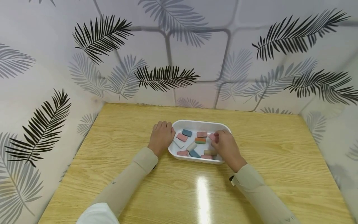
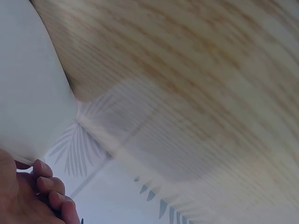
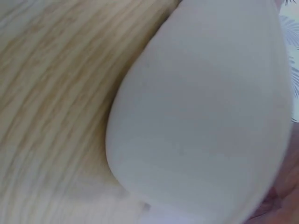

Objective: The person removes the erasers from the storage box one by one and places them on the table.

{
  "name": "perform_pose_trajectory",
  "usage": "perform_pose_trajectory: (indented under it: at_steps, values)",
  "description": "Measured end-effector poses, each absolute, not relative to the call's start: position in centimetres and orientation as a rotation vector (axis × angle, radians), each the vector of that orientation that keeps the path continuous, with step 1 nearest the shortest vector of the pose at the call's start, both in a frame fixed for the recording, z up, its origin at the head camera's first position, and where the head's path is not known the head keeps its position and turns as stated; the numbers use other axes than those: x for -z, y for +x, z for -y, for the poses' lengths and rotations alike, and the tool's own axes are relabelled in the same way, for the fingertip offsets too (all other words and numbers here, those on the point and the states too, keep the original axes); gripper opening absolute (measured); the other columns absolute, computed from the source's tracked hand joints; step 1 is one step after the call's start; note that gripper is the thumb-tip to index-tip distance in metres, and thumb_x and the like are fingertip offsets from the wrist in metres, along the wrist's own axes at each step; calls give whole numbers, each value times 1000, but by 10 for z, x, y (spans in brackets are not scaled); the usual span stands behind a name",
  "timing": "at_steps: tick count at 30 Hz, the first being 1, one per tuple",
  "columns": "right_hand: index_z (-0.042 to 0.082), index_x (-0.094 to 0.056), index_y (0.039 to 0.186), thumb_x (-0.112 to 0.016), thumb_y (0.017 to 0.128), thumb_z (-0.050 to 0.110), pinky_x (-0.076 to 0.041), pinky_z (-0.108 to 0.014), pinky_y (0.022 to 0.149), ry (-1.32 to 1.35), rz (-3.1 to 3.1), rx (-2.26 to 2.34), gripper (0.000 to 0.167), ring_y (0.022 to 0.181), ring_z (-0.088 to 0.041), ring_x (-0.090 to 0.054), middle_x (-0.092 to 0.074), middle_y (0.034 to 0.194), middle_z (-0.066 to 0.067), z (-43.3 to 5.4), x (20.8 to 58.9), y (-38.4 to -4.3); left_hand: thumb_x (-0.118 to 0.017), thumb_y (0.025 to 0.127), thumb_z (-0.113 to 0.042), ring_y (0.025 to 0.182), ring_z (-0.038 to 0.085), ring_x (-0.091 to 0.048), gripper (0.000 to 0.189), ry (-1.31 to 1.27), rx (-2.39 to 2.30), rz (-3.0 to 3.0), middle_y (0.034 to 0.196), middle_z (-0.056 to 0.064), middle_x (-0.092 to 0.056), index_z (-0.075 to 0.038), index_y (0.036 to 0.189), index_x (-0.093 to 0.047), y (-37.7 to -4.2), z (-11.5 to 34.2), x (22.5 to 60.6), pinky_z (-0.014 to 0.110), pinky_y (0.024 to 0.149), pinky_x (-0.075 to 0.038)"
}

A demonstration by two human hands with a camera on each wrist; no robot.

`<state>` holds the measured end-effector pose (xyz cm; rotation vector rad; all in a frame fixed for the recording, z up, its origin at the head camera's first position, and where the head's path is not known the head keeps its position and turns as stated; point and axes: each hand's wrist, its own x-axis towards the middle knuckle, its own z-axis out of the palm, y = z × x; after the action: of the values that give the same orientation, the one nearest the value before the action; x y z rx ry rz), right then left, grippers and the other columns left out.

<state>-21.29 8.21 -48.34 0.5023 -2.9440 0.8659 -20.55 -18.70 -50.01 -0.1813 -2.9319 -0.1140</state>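
A white plastic tray sits on the table with several small block-shaped erasers in it. At its left end my left hand grips the rim; in the left wrist view the left hand has its fingers curled at the tray's edge. My right hand reaches over the right end and pinches a pink eraser between thumb and fingers. Nearby lie another pink eraser, an orange-and-green eraser and a tan eraser. The tray's outer wall hides most of the right hand in the right wrist view.
More erasers lie in the tray's left half, among them a blue eraser, a pink eraser and a white eraser. The wooden table ends at a wall with a leaf pattern.
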Motion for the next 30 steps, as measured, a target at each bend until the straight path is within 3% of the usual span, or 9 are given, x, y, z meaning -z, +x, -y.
perform_pose_trajectory:
  at_steps: [13, 30]
  values:
    - [-5, -61, 104, -66, 84, 13, -49, -38, 71, 415, 2847, -934, 27, 82, -24, -54, -56, 91, -12, -124, 466, -196, -36, 97, -25, 78, 24, -43, 27, -183, 153, 2927, 83, 8, -49, -6, 89, -52, -207, 185, 505, 37, 70, -35]
    - [-6, -64, 100, -64, 87, 28, -49, -42, 69, 317, 2801, -916, 36, 79, -27, -58, -61, 88, -15, -173, 473, -174, -36, 97, -26, 80, 23, -43, 27, -166, 196, 2940, 84, 6, -50, -6, 92, -52, -207, 187, 504, 36, 72, -36]
